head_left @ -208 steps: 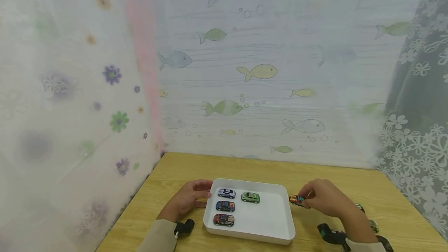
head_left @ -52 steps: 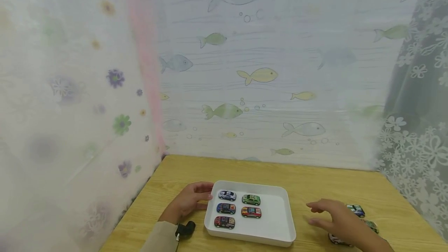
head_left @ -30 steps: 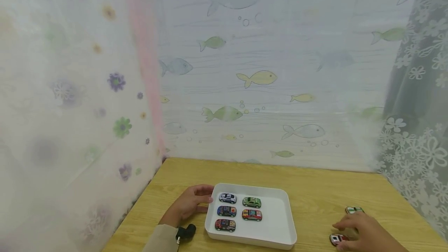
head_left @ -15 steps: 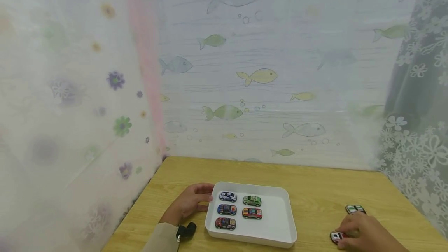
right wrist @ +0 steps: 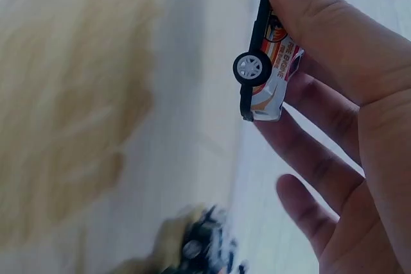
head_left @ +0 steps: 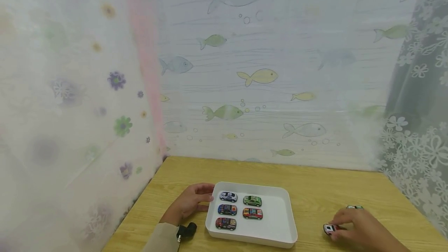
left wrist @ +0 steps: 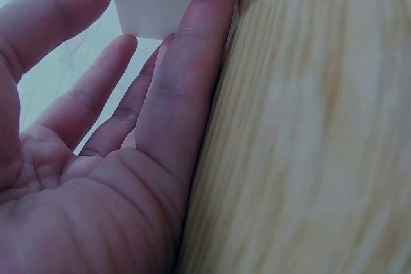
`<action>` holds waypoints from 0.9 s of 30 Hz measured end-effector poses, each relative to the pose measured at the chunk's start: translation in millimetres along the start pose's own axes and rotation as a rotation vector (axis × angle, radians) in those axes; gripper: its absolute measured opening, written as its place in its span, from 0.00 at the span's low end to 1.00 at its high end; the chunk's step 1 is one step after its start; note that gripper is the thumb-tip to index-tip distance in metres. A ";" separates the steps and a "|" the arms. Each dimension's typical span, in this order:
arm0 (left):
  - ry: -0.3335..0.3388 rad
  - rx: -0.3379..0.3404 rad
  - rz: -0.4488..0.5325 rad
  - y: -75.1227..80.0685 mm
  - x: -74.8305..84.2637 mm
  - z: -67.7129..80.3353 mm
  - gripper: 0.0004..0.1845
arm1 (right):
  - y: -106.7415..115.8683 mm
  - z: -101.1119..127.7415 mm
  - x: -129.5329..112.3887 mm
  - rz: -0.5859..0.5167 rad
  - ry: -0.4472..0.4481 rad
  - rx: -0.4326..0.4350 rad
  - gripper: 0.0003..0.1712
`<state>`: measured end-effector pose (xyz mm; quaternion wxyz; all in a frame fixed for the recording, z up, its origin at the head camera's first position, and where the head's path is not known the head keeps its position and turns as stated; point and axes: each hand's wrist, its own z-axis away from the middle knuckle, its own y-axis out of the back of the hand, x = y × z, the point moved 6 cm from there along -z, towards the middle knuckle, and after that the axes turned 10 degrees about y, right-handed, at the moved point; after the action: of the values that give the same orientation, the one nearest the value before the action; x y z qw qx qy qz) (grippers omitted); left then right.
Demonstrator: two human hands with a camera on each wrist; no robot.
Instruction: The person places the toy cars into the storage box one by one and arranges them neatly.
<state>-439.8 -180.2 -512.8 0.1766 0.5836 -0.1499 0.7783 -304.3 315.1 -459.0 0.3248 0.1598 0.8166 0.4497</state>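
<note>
My right hand [head_left: 362,226] pinches a white and red toy car [head_left: 329,228] between thumb and fingers, right of the tray. In the right wrist view that car hangs tilted, its wheel and side print showing. My left hand [head_left: 189,201] rests against the left wall of the white tray [head_left: 274,215], fingers fairly straight. Inside the tray are two columns of toy cars: a white and blue car [head_left: 228,196], a blue car [head_left: 227,209] and a dark red car [head_left: 225,223] at left; a green car [head_left: 252,200] and a red and yellow car [head_left: 252,213] beside them.
A green and white toy car [head_left: 355,207] lies behind my right hand, mostly hidden. The right wrist view has a blurred dark toy car [right wrist: 209,245] near its bottom edge. The wooden table [head_left: 196,168] ends at a fish-print curtain [head_left: 259,127].
An orange-marked car in my right hand went into the tray's second column. That hand then reached right, took the white and red car and shifted it slightly left. My left hand stayed put.
</note>
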 end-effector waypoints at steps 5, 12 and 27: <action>-0.002 -0.004 0.005 0.2 0.4 0.1 0.29 | 2.4 -17.3 -10.3 -0.012 -0.018 -0.012 0.10; -0.010 -0.013 0.006 -0.7 2.1 0.8 0.28 | 5.3 -38.2 -23.3 0.029 0.018 0.049 0.11; 0.001 -0.009 0.005 1.3 0.0 -1.7 0.29 | 6.6 -89.3 -55.3 -0.102 0.010 0.055 0.16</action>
<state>-441.9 -180.6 -513.3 0.1772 0.5819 -0.1548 0.7785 -323.9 231.8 -397.8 0.3385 0.1246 0.8373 0.4109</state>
